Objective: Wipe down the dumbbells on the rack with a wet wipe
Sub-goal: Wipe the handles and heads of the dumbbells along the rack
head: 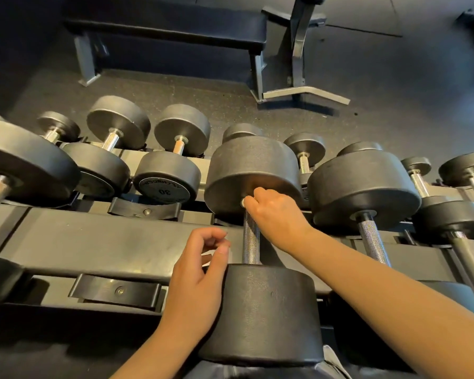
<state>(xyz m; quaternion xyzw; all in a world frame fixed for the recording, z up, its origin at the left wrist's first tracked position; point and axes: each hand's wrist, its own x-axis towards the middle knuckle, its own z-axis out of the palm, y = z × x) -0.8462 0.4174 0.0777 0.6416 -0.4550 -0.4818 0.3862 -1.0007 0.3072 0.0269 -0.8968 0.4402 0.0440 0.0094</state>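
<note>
1. The dumbbells have matte black heads and silver handles.
2. The centre handle shows a fine knurled crosshatch pattern.
3. The rack is black.
4. The floor is dark grey with pale speckles.
5. The bench has black padding and grey metal legs.

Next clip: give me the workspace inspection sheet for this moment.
Surface: black dumbbell rack, with one bare cradle.
Job's things: large dumbbell in front, knurled handle exposed; a small white bit, maybe the wipe, at the right fingertips.
Clutter: nothing seen.
Grippers: right hand at the handle's far end; left hand beside the near head, fingers loosely curled.
Cables: nothing seen.
Surroundings: bench on the dark floor.
</note>
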